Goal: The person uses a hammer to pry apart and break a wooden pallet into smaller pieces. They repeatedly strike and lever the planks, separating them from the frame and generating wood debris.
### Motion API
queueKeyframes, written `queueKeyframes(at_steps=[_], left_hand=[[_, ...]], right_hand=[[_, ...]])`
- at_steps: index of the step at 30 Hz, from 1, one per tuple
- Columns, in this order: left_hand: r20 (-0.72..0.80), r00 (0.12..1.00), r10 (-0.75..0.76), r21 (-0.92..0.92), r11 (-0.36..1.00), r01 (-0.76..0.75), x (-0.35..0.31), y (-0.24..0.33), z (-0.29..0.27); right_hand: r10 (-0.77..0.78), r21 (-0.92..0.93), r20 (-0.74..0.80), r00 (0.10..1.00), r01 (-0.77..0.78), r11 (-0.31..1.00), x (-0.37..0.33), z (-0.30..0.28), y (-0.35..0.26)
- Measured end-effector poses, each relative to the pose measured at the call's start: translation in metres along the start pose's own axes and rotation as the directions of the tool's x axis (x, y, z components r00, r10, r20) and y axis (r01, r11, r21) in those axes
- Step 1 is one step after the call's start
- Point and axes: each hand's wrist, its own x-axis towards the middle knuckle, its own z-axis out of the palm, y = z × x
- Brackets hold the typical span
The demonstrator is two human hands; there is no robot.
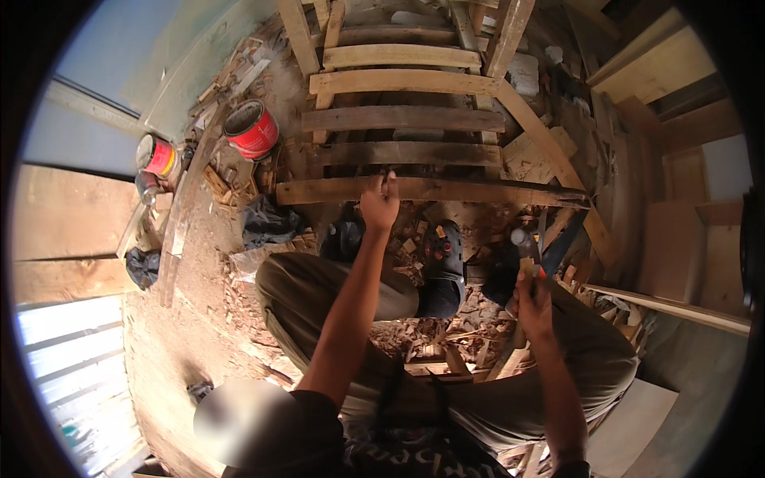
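Note:
My left hand [380, 204] reaches forward to the nearest wooden plank [470, 190], its fingers closed in a pinch at the plank's upper edge. Whatever the fingertips pinch, if anything, is too small to make out. Lower on the right, my right hand [532, 306] is wrapped round a hammer [522, 239], whose grey metal head points up and away from me, above my right knee. Beyond the plank lies a wooden frame with several parallel slats [402, 119] between two long side rails.
Wood scraps [414, 338] cover the ground around my shoes [445, 263]. A red can [251, 129] and a smaller red and yellow can [155, 155] stand at the left, near a long board [190, 199]. Black plastic [271, 221] lies beside the plank. Wooden panels [677, 247] line the right.

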Motion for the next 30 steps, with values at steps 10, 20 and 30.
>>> queueKeyframes(at_steps=[10,20,30], left_hand=[[0.502,0.683,0.531,0.557,0.406,-0.725,0.043,-0.035,0.017],[0.421,0.639,0.643,0.524,0.403,-0.751,0.069,-0.004,0.035],[0.434,0.704,0.562,0.512,0.490,-0.706,0.069,0.003,0.036]], right_hand=[[0.062,-0.059,0.067,0.996,-0.058,0.997,-0.004,0.005,-0.008],[0.028,-0.385,0.005,1.000,-0.024,0.923,-0.002,0.002,0.015],[-0.454,-0.422,-0.088,0.887,0.379,0.823,0.033,0.075,-0.006]])
